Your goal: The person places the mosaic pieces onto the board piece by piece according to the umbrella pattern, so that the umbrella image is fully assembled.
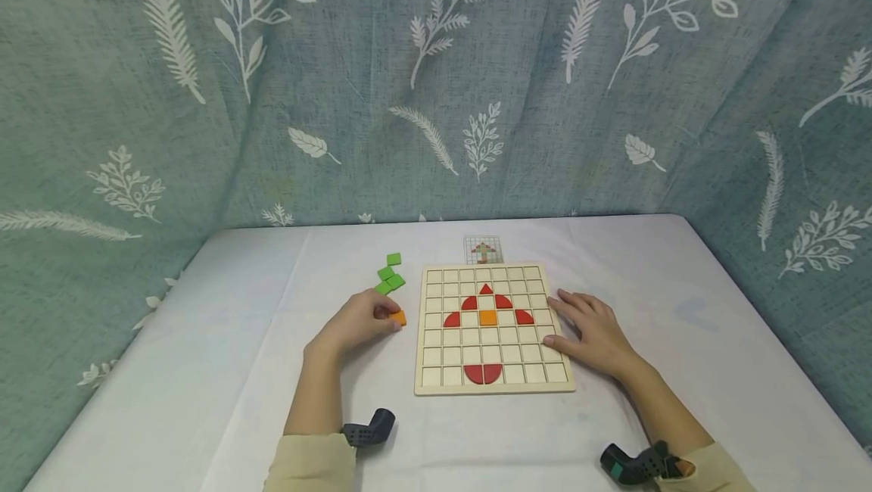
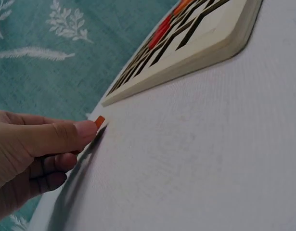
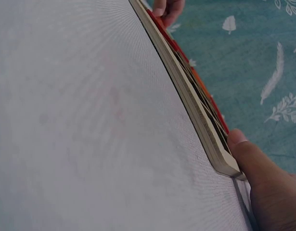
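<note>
My left hand (image 1: 354,322) pinches an orange square tile (image 1: 398,318) between thumb and fingers, left of the wooden grid board (image 1: 495,390). In the left wrist view the edge of that orange tile (image 2: 100,121) shows past the thumb tip. My right hand (image 1: 598,334) rests at the board's right edge with its fingers loosely extended and the thumb (image 3: 238,136) on the rim. On the board lie several red quarter-round tiles, a red triangle tile (image 1: 486,289) and one orange square (image 1: 487,318) in the middle. Two red quarter-rounds (image 1: 483,374) sit side by side in the bottom row.
Several green square tiles (image 1: 386,273) lie on the white cloth just beyond my left hand. A small pattern card (image 1: 483,250) with a gridded picture lies behind the board. A leaf-patterned teal curtain (image 1: 381,98) hangs around the table's back and sides.
</note>
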